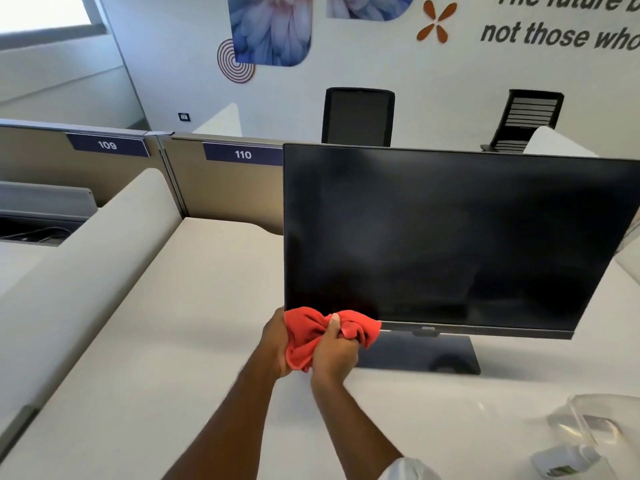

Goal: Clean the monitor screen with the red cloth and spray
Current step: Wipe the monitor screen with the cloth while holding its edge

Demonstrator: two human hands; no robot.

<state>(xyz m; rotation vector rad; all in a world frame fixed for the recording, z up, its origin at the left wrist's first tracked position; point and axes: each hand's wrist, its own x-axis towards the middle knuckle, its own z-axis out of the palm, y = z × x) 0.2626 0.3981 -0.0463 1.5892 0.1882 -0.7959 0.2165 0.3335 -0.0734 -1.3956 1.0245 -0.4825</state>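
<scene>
The red cloth (313, 336) looked soft and matt, a wrinkled woven fabric bunched in folds. The monitor screen (450, 237) was dark and smooth with a faint sheen (hazy pale reflections showed on it), its frame matt black plastic. The desk (194, 341) was a smooth, matt off-white surface. The spray bottle (568, 460) looked like pale plastic, blurred, beside a clear glossy plastic piece (588, 424).

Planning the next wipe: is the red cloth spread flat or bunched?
Bunched: the red cloth is scrunched between the left hand and right hand.
</scene>
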